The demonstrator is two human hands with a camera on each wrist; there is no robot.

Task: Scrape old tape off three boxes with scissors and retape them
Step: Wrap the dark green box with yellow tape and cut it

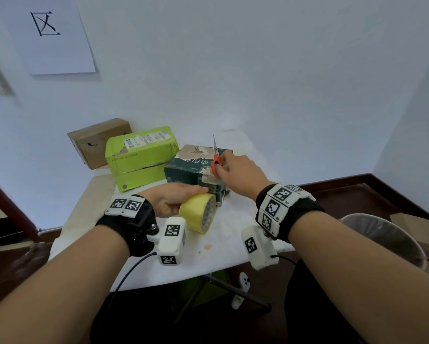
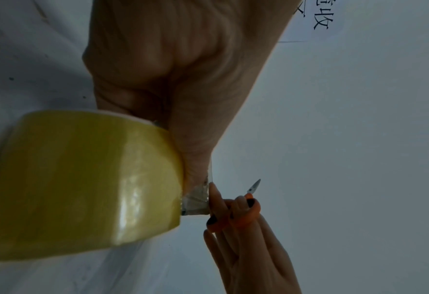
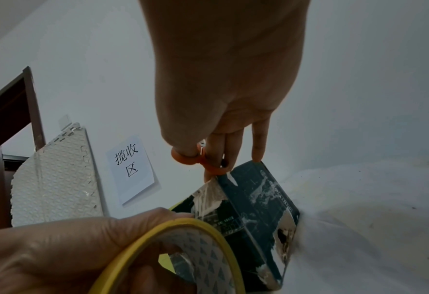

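Retaping stage, by the look of it. Left hand (image 1: 170,201) grip holds the yellow tape roll (image 1: 198,212) low against the near face of the dark green box (image 1: 196,171), which sits on the white worktop (image 1: 231,234). Right hand (image 1: 235,170) grip is closed through the red scissors (image 1: 216,162), blade pointing up and away; its free fingers rest on the box's top edge, just above the left grip.

A short clear strip (image 2: 195,201) runs from roll to box corner. To do it well, I'd judge: keep that strip taut, press the started end firmly, pull the roll squarely across, cut only after smoothing. Torn card may hold tape poorly. Green box (image 1: 141,157) and brown box (image 1: 96,142) wait beyond the left grip.
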